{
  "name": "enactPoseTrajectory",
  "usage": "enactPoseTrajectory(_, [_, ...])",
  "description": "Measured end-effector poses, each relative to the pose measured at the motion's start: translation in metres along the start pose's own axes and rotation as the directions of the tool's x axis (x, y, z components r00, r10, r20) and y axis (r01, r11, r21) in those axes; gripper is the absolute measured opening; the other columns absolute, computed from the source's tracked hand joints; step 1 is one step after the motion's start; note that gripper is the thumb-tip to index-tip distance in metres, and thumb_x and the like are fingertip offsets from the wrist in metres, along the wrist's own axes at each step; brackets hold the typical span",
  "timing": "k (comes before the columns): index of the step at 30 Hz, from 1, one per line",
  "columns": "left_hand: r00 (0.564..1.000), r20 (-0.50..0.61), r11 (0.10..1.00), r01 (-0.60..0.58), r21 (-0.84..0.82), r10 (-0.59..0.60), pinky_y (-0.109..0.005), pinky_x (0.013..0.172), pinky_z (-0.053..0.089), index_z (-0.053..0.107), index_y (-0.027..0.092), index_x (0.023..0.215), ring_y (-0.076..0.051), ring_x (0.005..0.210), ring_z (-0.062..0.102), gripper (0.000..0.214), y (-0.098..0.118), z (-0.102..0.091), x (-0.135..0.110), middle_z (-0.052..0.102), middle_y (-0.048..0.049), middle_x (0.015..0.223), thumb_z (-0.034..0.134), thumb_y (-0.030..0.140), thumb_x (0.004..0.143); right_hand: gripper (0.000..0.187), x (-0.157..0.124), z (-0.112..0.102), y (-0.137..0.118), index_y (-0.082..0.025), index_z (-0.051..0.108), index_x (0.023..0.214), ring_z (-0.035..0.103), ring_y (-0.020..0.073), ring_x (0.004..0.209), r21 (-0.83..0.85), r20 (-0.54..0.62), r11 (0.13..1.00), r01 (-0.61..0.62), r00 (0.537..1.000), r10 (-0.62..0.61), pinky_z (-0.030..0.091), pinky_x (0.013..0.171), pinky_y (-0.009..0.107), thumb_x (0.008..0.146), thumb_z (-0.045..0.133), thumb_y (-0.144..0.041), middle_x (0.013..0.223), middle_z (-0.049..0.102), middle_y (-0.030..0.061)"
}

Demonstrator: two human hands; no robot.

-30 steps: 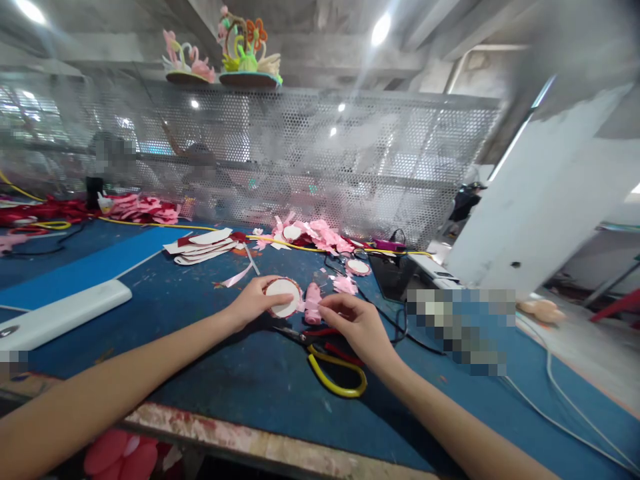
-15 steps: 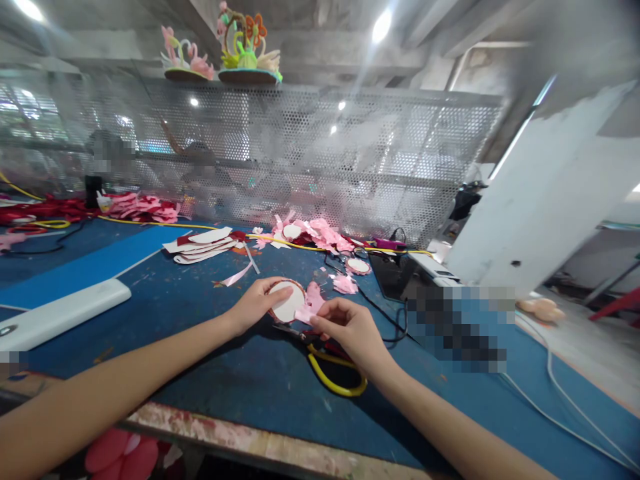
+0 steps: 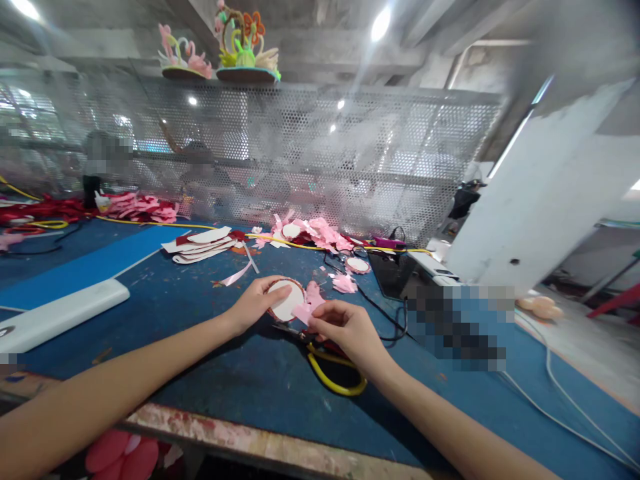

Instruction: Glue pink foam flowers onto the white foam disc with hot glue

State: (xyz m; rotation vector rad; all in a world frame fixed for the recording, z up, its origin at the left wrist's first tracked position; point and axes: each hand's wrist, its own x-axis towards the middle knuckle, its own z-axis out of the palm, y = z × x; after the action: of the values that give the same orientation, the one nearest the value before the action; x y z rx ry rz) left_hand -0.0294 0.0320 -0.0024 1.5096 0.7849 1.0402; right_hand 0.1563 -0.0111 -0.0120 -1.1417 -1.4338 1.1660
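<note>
My left hand (image 3: 256, 303) grips a round white disc with a reddish rim (image 3: 285, 301), tilted up off the blue table (image 3: 210, 360). My right hand (image 3: 345, 328) pinches a small pink felt piece (image 3: 309, 308) and holds it against the disc's right edge. Both hands are closed on what they hold. Scissors with yellow and red handles (image 3: 336, 375) lie on the table just under and in front of my right hand.
Pink felt scraps (image 3: 320, 233) and another white disc (image 3: 357, 265) lie further back. White and red cut sheets (image 3: 200, 244) sit back left, a white bar (image 3: 60, 315) at left. Black cables (image 3: 385, 313) run right. A perforated metal screen (image 3: 300, 153) closes the back; people work beyond it.
My right hand picked up the pink felt piece from the table and brought it left against the disc's edge. My left hand kept hold of the disc, barely moving.
</note>
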Motion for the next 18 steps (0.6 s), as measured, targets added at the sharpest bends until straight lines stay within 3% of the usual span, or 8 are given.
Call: enactPoseTrajectory(18, [1.0,-0.008,1.0,0.004,0.023,-0.004,-0.019,0.056,0.039,0.064,0.012,0.092,-0.011,0.063,0.051,0.037,0.0,-0.002,-0.001,0.063,-0.0042,0.081,0.062,0.042,0.071,0.031,-0.004,0.003,-0.01,-0.018,0.049,0.074,0.06,0.012,0.052,-0.021,0.029,0.999,-0.041,0.999,0.041,0.047,0.049,0.022,0.058,0.073,-0.031,0.058,0.064,-0.0021])
